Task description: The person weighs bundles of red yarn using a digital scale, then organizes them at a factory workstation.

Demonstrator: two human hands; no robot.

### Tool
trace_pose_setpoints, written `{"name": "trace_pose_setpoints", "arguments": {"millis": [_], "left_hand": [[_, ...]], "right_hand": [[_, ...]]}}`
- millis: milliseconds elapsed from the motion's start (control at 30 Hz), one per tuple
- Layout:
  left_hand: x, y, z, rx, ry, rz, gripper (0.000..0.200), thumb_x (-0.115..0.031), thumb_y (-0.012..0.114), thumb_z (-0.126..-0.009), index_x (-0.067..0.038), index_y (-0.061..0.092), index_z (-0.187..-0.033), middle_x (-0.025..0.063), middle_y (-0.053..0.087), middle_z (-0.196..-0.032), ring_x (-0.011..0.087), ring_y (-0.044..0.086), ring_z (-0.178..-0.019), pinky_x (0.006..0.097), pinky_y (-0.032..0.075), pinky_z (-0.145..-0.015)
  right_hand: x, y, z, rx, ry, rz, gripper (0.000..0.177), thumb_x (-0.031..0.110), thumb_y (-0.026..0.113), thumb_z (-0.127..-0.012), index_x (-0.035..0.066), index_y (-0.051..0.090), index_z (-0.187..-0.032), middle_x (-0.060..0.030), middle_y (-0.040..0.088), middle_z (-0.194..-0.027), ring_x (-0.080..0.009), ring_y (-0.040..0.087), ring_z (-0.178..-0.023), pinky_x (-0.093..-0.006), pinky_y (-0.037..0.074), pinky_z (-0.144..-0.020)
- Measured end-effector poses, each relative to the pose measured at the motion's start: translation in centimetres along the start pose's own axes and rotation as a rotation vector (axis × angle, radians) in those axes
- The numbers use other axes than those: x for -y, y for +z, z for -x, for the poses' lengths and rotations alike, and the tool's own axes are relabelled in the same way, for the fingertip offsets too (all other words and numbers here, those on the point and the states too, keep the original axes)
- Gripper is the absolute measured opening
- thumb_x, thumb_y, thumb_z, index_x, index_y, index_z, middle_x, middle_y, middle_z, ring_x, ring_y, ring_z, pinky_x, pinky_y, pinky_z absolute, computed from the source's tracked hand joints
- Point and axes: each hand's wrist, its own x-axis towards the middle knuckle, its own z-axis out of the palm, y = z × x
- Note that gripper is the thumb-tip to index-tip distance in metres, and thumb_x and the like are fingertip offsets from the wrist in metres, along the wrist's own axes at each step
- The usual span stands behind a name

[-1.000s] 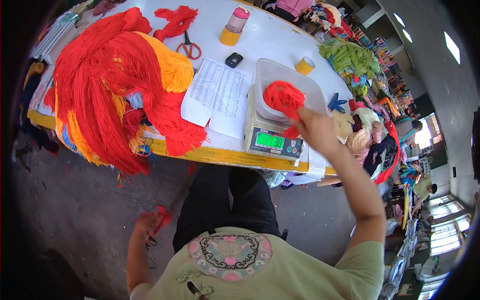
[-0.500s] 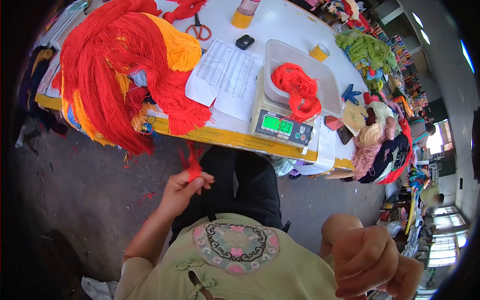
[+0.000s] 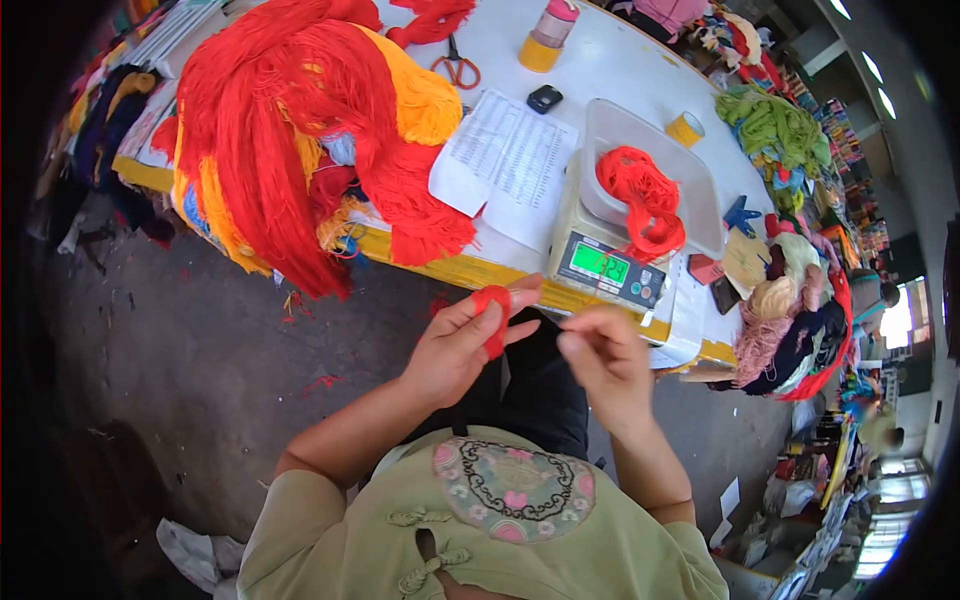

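Observation:
My left hand (image 3: 452,352) is closed round a small looped hank of red yarn (image 3: 497,322), which lies across its fingers in front of the table edge. Close by on the right, my right hand (image 3: 612,378) is raised with thumb and forefinger drawn together, slightly blurred; any thread between them is too fine to see. Beyond both hands stands a digital scale (image 3: 610,272) with a lit green display. On it rests a translucent plastic tub (image 3: 700,165) containing bundled red yarn (image 3: 640,195), part of which hangs over the near rim.
A big heap of red and yellow yarn (image 3: 290,130) covers the table's left side. Printed sheets (image 3: 510,160), scissors (image 3: 456,68), a black device (image 3: 545,98) and a tape roll (image 3: 686,128) lie behind. More yarn piles (image 3: 790,340) crowd the right edge.
My right hand has come up from the lower right beside my left hand. My left hand has risen with the red yarn, now looped round its fingers. The view has shifted.

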Motion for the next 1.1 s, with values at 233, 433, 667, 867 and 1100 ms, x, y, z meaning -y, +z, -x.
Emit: {"name": "trace_pose_setpoints", "arguments": {"millis": [233,433,667,867,1100], "left_hand": [[0.3,0.5,-0.2,0.004,0.015,-0.13,0.043,-0.024,0.044,-0.104,0.004,0.049,-0.137,0.0178,0.037,-0.152,0.0246,0.04,-0.137,0.0425,0.032,-0.114],[0.0,-1.2,0.3,-0.01,0.016,0.013,0.045,-0.026,0.041,-0.105,0.003,0.046,-0.139,0.0182,0.041,-0.149,0.0236,0.042,-0.136,0.0413,0.034,-0.112],[0.1,-1.0,0.2,-0.031,-0.007,0.02,0.044,-0.026,0.041,-0.105,0.002,0.048,-0.138,0.0178,0.042,-0.149,0.0241,0.044,-0.135,0.0421,0.035,-0.111],[-0.1,-2.5,0.4,-0.071,0.082,0.024,0.037,-0.024,0.047,-0.104,0.001,0.057,-0.129,0.0163,0.048,-0.144,0.0208,0.053,-0.124,0.0386,0.041,-0.105],[-0.2,-4.1,0.8,-0.17,0.083,-0.198,0.027,-0.018,0.055,-0.1,0.001,0.065,-0.116,0.0143,0.053,-0.139,0.0178,0.056,-0.118,0.0359,0.044,-0.101]], "right_hand": [[-4.4,3.0,-2.1,0.126,0.001,-0.123,0.012,0.003,0.062,-0.094,0.004,0.061,-0.105,0.0004,0.057,-0.096,-0.0018,0.049,-0.068,-0.0169,0.038,-0.06],[-3.3,3.0,-2.2,0.1,0.307,-0.324,0.01,0.013,0.056,-0.1,0.005,0.058,-0.105,0.0004,0.057,-0.086,-0.0016,0.043,-0.058,-0.0177,0.035,-0.053],[-5.7,4.4,-2.7,0.172,-0.134,0.086,0.006,0.01,0.059,-0.097,0.005,0.058,-0.101,0.0011,0.056,-0.093,-0.0019,0.045,-0.064,-0.0182,0.035,-0.055],[-4.3,4.3,-2.5,0.133,0.226,-0.184,0.008,0.013,0.059,-0.098,0.006,0.058,-0.101,0.0021,0.054,-0.081,-0.0024,0.046,-0.061,-0.018,0.035,-0.052],[-4.4,5.1,-3.5,0.193,0.357,-0.125,0.016,0.02,0.062,-0.097,0.006,0.058,-0.105,0.0035,0.055,-0.076,-0.0021,0.044,-0.058,-0.0181,0.036,-0.05]]}}
